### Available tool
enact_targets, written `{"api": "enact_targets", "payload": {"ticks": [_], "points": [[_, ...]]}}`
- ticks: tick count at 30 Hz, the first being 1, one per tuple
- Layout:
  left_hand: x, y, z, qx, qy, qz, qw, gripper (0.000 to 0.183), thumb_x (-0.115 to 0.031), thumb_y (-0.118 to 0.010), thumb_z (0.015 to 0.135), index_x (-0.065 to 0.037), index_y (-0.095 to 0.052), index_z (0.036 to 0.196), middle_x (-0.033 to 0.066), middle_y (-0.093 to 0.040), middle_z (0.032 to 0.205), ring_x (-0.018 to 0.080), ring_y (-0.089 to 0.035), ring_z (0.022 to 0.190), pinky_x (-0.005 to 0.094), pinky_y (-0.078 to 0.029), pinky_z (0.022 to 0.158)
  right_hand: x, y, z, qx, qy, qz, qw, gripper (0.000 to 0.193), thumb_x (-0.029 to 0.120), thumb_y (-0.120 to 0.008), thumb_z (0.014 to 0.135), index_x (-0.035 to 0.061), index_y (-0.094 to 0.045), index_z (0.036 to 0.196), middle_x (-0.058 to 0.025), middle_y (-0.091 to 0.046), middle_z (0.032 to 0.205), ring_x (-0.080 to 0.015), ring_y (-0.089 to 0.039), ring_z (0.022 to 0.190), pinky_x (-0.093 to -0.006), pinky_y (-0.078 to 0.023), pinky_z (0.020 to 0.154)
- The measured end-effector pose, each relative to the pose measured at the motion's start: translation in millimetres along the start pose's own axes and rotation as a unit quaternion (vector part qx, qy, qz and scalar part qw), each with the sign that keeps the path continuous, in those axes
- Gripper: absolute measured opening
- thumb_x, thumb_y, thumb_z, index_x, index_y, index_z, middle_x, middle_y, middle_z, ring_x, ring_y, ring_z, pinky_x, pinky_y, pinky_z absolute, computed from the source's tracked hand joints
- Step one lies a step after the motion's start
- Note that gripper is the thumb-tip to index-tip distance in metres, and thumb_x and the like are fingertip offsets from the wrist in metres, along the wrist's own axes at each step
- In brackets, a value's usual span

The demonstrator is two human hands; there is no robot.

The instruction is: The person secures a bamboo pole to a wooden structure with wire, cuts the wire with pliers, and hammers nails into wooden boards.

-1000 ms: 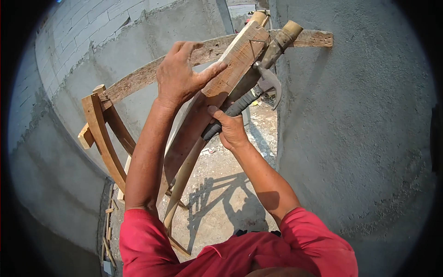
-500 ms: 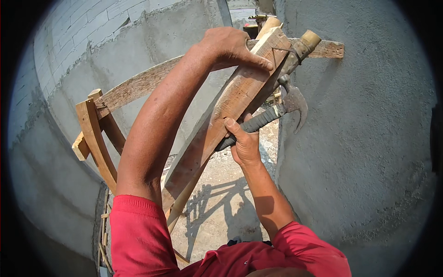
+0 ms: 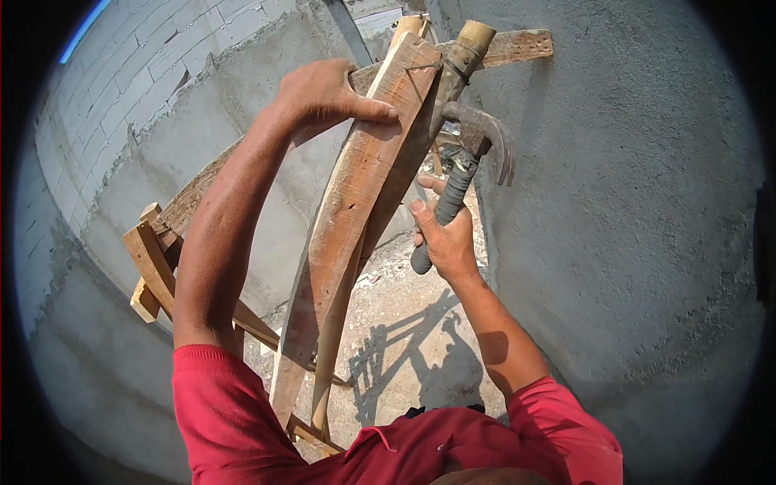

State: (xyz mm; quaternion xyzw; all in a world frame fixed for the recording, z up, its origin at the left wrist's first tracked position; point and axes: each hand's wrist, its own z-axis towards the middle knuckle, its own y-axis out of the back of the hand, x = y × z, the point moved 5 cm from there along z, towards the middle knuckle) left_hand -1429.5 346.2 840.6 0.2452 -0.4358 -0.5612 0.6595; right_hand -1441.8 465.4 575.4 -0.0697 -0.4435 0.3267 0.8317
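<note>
My left hand [image 3: 327, 97] grips a long wooden plank [image 3: 352, 206] near its upper end. Its thumb lies across the broad face and the other fingers are hidden behind. A thin nail [image 3: 422, 67] seems to stick out of the face above the thumb. To the right, apart from the plank, my right hand [image 3: 450, 242] holds a claw hammer [image 3: 457, 190] by its dark wrapped handle, head up. The hammer head is close beside a bamboo pole [image 3: 470, 47], which leans behind the plank and has dark ties around its top.
A rough crosswise board [image 3: 517, 48] runs behind the plank to a wooden frame [image 3: 149, 259] at left. A grey plastered wall [image 3: 614, 218] stands close on the right; a block wall [image 3: 186, 40] rises at far left. Shadows fall on the sandy ground [image 3: 420, 356].
My right hand has come away from the plank, and the hammer has swung from slanted to more upright. My left hand keeps its hold. The whole view has shifted, with the plank standing steeper.
</note>
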Motion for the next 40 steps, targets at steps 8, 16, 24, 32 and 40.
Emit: {"api": "enact_targets", "payload": {"ticks": [8, 16, 24, 32, 40], "points": [[0.4, -3.5, 3.0, 0.010, -0.003, -0.015, 1.000, 0.099, -0.079, -0.077, 0.055, 0.000, -0.071, 0.116, 0.0200, -0.074, 0.096, 0.0327, -0.072, 0.095, 0.0446, -0.053, 0.082, 122.4, 47.7, 23.3, 0.008, 0.162, -0.128, 0.978, 0.054, 0.047, -0.048, 0.108, 0.0044, -0.050, 0.141, -0.0002, -0.054, 0.071, -0.0073, -0.056, 0.056, -0.0256, -0.051, 0.051], [-0.9, -1.6, -1.1, 0.031, 0.004, -0.021, 0.999, 0.093, -0.076, -0.077, 0.057, -0.001, -0.071, 0.111, 0.0180, -0.074, 0.094, 0.0319, -0.072, 0.090, 0.0420, -0.053, 0.081, 189.7, 43.5, 143.5, 0.177, 0.102, -0.459, 0.865, 0.055, 0.049, -0.048, 0.108, 0.0042, -0.055, 0.138, 0.0009, -0.054, 0.070, -0.0072, -0.056, 0.057, -0.0259, -0.050, 0.051], [-7.8, 2.2, -8.3, 0.028, 0.043, -0.018, 0.999, 0.095, -0.078, -0.079, 0.052, 0.001, -0.072, 0.103, 0.0185, -0.074, 0.092, 0.0325, -0.073, 0.091, 0.0423, -0.053, 0.080, 204.7, 39.5, 145.1, 0.213, 0.095, -0.621, 0.749, 0.057, 0.052, -0.049, 0.107, 0.0039, -0.057, 0.137, 0.0015, -0.052, 0.068, -0.0066, -0.055, 0.055, -0.0236, -0.049, 0.049], [-5.8, 2.1, -1.2, 0.018, 0.052, -0.019, 0.998, 0.101, -0.079, -0.082, 0.049, 0.001, -0.072, 0.111, 0.0199, -0.073, 0.097, 0.0329, -0.072, 0.094, 0.0422, -0.053, 0.080, 228.3, 60.9, 65.1, 0.113, 0.214, -0.425, 0.872, 0.063, 0.057, -0.050, 0.105, 0.0030, -0.056, 0.137, 0.0002, -0.053, 0.072, -0.0074, -0.054, 0.060, -0.0257, -0.047, 0.054], [-6.7, 1.6, -9.3, 0.022, 0.052, 0.000, 0.998, 0.103, -0.083, -0.079, 0.048, -0.006, -0.076, 0.116, 0.0189, -0.076, 0.102, 0.0367, -0.073, 0.097, 0.0439, -0.056, 0.085, 117.3, 77.5, 6.0, 0.042, 0.205, -0.229, 0.951, 0.079, 0.077, -0.046, 0.095, 0.0053, -0.048, 0.130, -0.0047, -0.054, 0.070, -0.0146, -0.055, 0.057, -0.0274, -0.045, 0.050]]}}
